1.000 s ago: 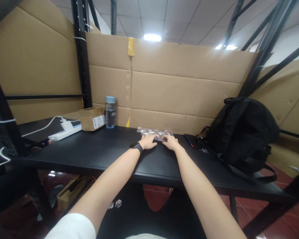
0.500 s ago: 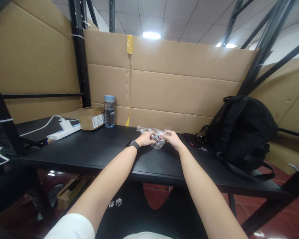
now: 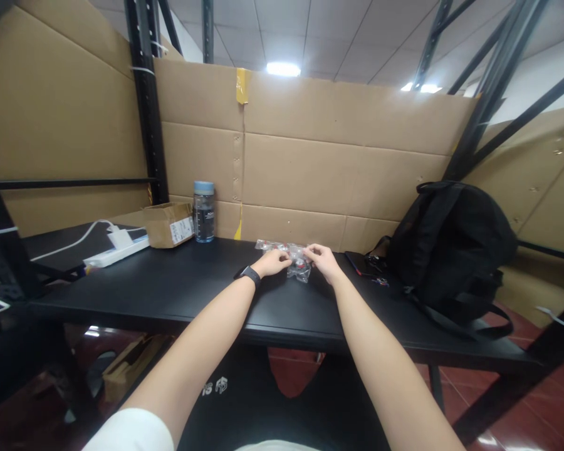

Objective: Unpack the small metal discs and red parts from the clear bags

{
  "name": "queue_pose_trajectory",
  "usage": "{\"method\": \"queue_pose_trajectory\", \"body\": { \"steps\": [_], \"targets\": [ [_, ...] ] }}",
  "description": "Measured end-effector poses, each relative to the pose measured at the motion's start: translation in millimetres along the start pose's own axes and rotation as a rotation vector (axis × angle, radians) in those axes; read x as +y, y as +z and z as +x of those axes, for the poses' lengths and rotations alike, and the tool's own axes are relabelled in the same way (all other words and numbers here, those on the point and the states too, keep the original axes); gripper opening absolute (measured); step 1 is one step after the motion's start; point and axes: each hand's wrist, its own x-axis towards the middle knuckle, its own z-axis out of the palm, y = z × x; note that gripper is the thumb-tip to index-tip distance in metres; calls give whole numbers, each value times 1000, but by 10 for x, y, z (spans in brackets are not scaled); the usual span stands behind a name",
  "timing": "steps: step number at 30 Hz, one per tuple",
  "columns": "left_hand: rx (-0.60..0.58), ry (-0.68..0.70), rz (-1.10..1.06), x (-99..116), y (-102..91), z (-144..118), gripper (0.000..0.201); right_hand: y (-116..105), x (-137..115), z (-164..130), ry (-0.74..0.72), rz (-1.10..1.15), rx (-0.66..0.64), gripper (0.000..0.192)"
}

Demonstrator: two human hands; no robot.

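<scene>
Head view: my left hand (image 3: 273, 262) and right hand (image 3: 323, 262) both pinch a small clear bag (image 3: 299, 269) with red bits inside, lifted just off the worktop (image 3: 178, 285) in front of more bags (image 3: 275, 245). Looks like I'm at the opening step; next calls for a careful pull apart. The contents are too tiny to make out.

Black table (image 3: 178, 288) bears bottle (image 3: 203, 211), backpack (image 3: 451, 244).
</scene>
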Motion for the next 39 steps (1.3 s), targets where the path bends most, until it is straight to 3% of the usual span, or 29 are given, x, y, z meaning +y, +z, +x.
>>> {"method": "queue_pose_trajectory", "body": {
  "steps": [23, 39],
  "targets": [
    [82, 24, -84, 34, 1, -4, 27, 24, -5, 11, 57, 59, 70, 40],
    [153, 34, -125, 88, -39, -2, 21, 23, -56, 1, -63, 54, 66, 47]
  ]
}}
